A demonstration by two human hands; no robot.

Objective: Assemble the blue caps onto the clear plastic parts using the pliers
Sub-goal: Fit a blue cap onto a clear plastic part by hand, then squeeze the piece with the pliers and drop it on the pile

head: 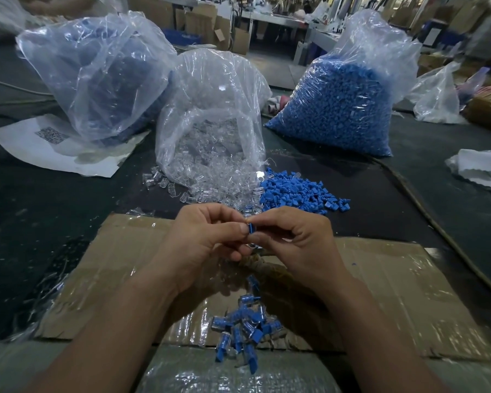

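Dark green counter (40, 222) lies bare to the left of the flattened cardboard sheet (380, 293), and a cable (437, 222) runs diagonally past the sheet's right corner. Wide strips of the cardboard are open on either side of the arms. Its near edge overhangs a film-wrapped bundle (224, 373).

Above the middle of the cardboard, the left hand (199, 239) and right hand (295, 239) meet. The curled fingers of both pinch one small blue cap (251, 229). A clear plastic part (251, 245) shows just beneath it, glinting between the fingertips.

Near the cardboard's front edge lies one heap of assembled pieces (241, 333), clear bodies with blue ends, roughly a dozen but overlapping too much to count exactly.

Just beyond the cardboard's far edge sit two loose heaps, the clear parts (182, 188) and the blue caps (298, 191). Behind these stand three plastic bags: an open bag of clear parts (210, 131), a bag of blue caps (346, 109) to the right, and a cloudy bag (102, 80) to the left, resting on one printed paper sheet (51, 146).
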